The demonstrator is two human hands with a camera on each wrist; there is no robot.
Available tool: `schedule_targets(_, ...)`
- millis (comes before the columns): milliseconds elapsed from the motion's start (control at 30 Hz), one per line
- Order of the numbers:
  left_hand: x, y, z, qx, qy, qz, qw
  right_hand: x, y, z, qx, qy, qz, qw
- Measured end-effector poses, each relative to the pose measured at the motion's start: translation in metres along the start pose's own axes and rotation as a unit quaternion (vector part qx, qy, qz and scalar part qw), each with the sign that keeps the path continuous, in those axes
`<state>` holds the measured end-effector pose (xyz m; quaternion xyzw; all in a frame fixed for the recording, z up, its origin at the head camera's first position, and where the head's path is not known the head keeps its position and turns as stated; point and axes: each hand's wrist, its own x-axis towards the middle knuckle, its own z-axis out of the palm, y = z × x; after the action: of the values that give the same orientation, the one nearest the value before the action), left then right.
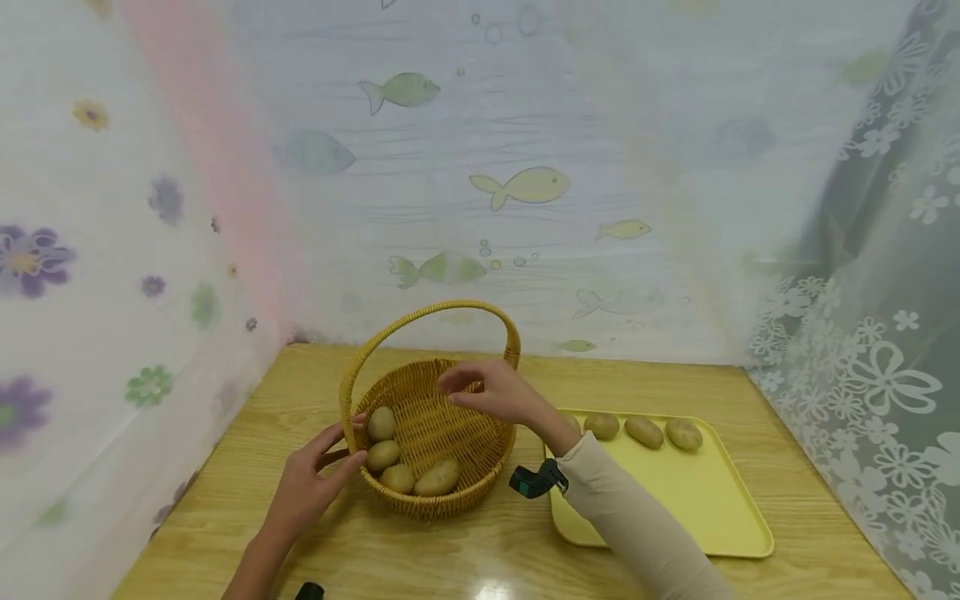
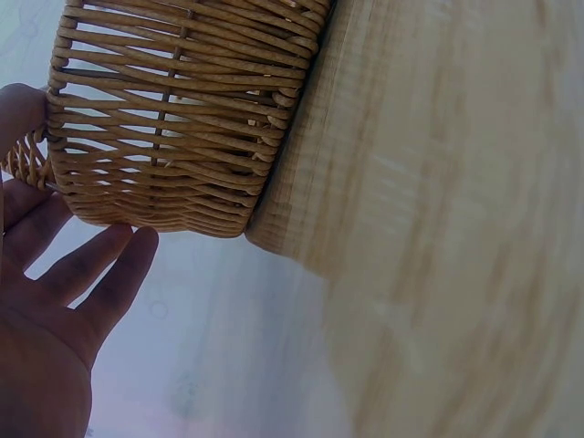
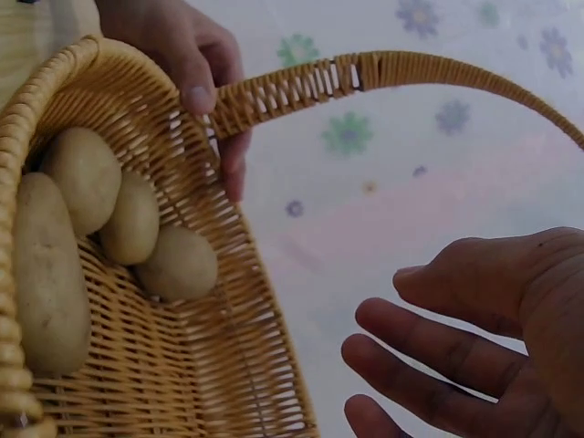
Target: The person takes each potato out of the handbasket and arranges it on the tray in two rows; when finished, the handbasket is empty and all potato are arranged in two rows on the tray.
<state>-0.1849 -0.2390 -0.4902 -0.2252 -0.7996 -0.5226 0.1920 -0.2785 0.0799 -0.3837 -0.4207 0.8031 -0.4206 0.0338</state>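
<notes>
Left hand (image 1: pixel 309 477) at the lower left of my head view, gripping the round golden-brown wicker basket (image 1: pixel 442 427) by its rim beside one foot of the arched wicker handle (image 1: pixel 450 305); I read that as steadying it on the pale wood-grain table (image 1: pixel 247 450). Four tan oval potatoes (image 1: pixel 438 477) sit inside at its lower left, probably checked by the curved wall. Mid-frame, I see the right hand (image 1: pixel 498 392) over the basket's upper right, fingers loosely bent, holding nothing. Lower right, the yellow rectangular tray (image 1: pixel 675 500) bears a row of similar potatoes (image 1: pixel 643 432), its raised lip likely stopping them rolling off.
</notes>
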Motion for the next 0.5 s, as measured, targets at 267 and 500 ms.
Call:
schedule_targets(267, 0.001, 0.000, 0.000, -0.001, 0.002, -0.011, 0.9999, 0.023, 0.002, 0.012, -0.017, -0.029, -0.006, 0.999)
schedule_targets(500, 0.001, -0.001, 0.000, -0.002, 0.001, -0.010, 1.0000, 0.039, 0.004, 0.022, -0.026, -0.054, -0.001, 0.998)
